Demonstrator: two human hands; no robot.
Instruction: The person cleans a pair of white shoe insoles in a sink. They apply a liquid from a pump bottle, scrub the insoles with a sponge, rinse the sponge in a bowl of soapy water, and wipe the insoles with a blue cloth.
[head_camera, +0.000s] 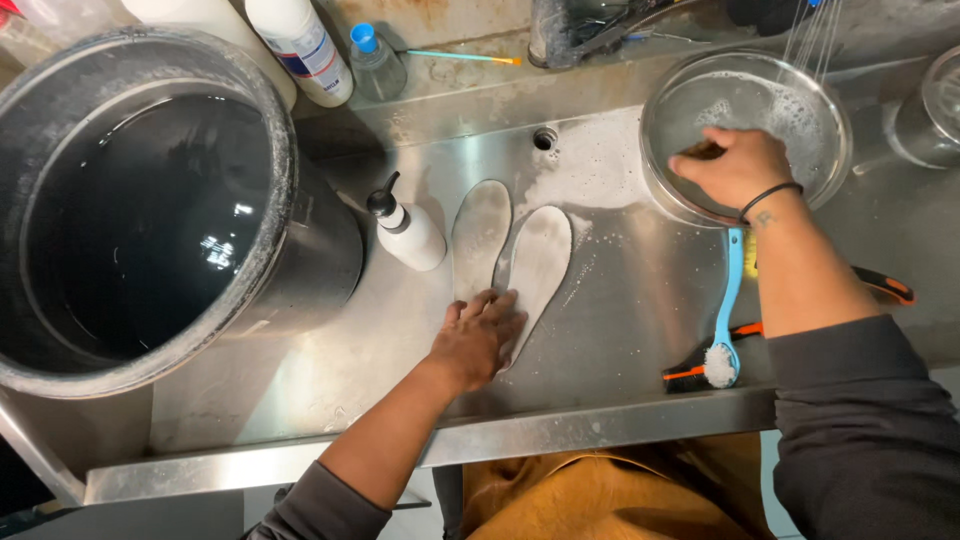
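Two pale grey shoe insoles (540, 255) lie side by side on the wet steel sink surface (330, 370). My left hand (478, 335) rests flat on their near ends, fingers spread. My right hand (735, 165) reaches into a round metal bowl (820, 100) of soapy water at the back right, fingers curled around something I cannot make out. A black band sits on that wrist.
A large dark pot of water (150, 210) fills the left. A white pump bottle (410, 232) stands beside the insoles. A blue brush (726, 320) and a black-orange brush (690, 375) lie near the front edge. Bottles (305, 45) line the back ledge. A drain hole (544, 138) is behind.
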